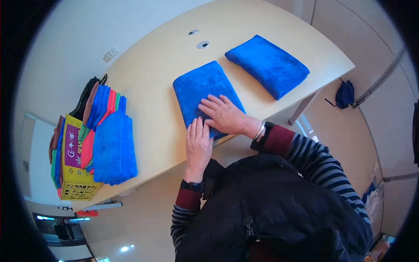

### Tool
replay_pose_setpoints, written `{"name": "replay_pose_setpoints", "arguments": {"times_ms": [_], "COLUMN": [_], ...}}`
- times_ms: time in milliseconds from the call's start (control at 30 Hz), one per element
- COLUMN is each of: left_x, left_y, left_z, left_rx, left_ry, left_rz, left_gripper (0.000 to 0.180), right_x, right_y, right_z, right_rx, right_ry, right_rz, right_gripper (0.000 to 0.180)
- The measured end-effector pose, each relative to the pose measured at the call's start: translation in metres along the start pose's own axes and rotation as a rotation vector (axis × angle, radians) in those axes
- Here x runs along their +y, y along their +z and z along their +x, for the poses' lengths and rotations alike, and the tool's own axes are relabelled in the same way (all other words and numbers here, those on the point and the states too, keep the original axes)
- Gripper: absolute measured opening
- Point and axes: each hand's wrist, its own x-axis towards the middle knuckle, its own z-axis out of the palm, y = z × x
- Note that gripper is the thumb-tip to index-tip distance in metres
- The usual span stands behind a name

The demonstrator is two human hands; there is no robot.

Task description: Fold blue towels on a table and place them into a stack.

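Both hands lie flat, palms down and fingers spread, gripping nothing. At the centre of the head view, the right hand presses on the near end of a folded blue towel, its fingers pointing toward the upper left of the frame. The left hand rests just below and to the left of it, fingertips on the towel's lower corner and the palm over the edge of the pale wooden table. Most of this towel stretches up and to the left from the hands, toward the middle of the frame. A second folded blue towel lies apart from the first, in the upper right part of the frame, near the table's far corner. At the left of the frame, well away from both hands, a yellow plastic crate sits at the table's end with a stack of mostly blue cloths draped over it, some red and green ones among them.
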Motion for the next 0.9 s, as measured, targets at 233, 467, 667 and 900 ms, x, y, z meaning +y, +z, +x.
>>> {"name": "replay_pose_setpoints", "arguments": {"times_ms": [233,467,667,900], "left_x": [0.001,-0.009,-0.037,-0.04], "left_y": [-0.008,-0.028,0.004,0.029], "left_z": [-0.003,0.015,0.06,0.054], "left_rx": [0.057,-0.147,0.003,-0.189], "left_ry": [0.013,-0.141,-0.148,-0.297], "left_rz": [-0.029,-0.26,-0.04,-0.134], "left_gripper": [0.059,0.047,0.051,0.072], "right_x": [0.054,0.077,0.041,0.083], "right_y": [0.007,-0.028,0.025,0.034], "right_z": [0.01,0.055,0.076,0.079], "right_rx": [-0.03,-0.347,-0.127,-0.151], "right_ry": [0.008,0.234,0.029,0.002], "right_rz": [-0.04,-0.43,-0.123,-0.081], "right_gripper": [0.06,0.061,0.06,0.059]}}
